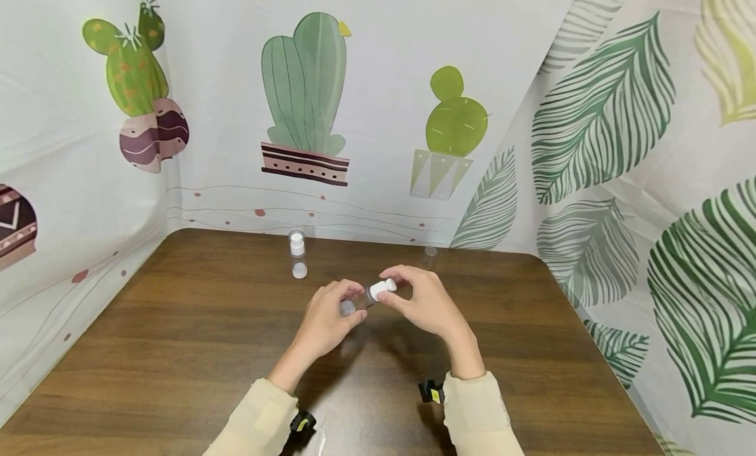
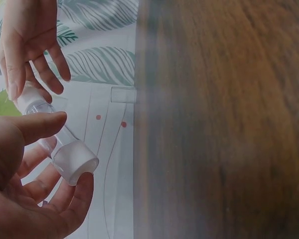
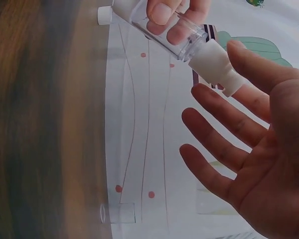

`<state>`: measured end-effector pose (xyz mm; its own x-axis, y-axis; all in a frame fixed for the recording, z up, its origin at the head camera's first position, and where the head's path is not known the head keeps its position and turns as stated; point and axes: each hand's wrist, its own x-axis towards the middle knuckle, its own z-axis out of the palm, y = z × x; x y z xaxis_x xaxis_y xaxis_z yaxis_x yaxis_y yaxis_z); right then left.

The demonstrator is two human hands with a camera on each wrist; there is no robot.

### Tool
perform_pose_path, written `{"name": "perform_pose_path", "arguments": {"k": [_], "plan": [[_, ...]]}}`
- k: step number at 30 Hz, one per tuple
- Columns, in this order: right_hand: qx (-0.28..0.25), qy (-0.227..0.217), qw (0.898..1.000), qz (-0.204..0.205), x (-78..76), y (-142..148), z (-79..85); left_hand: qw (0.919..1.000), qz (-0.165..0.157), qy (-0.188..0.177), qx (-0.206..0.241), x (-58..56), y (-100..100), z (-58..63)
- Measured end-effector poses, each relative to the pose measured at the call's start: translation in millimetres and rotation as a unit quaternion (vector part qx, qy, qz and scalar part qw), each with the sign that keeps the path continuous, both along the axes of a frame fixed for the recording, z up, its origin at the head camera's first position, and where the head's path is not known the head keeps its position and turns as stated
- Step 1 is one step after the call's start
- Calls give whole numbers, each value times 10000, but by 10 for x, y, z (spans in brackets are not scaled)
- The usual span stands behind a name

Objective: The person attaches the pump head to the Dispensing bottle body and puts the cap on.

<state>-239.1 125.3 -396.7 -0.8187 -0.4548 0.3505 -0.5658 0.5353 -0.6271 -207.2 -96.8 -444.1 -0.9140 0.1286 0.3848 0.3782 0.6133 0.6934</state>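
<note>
Tilted between both hands is a small clear pump bottle (image 1: 363, 299) with a white base and a white pump top (image 1: 380, 289). My left hand (image 1: 327, 319) grips the clear body, thumb on one side and fingers round the other. At the upper end, my right hand (image 1: 429, 303) pinches the pump top between thumb and index finger. Its other fingers (image 3: 219, 144) spread away from the bottle in the right wrist view. In the left wrist view the bottle's white base (image 2: 74, 160) shows beyond the left thumb.
A second pump bottle (image 1: 298, 255) with a clear cap over its white top stands upright at the back of the wooden table (image 1: 195, 325). A loose clear cap (image 1: 429, 256) stands near the back edge, right of centre. Printed cloth (image 1: 378, 115) hangs behind the table.
</note>
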Motion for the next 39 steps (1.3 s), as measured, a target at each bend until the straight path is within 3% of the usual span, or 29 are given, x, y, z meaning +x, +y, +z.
{"name": "perform_pose_path", "arguments": {"k": [13,28,39], "plan": [[-28,303,9994,185,8,63,48,10000,15,-28,42,-3,3,-11],[114,175,9989,417,22,20,41,10000,-64,-41,49,0,11,-16],[177,291,9988,353,14,-3,23,9999,-86,-64,84,-3,1,-22]]}}
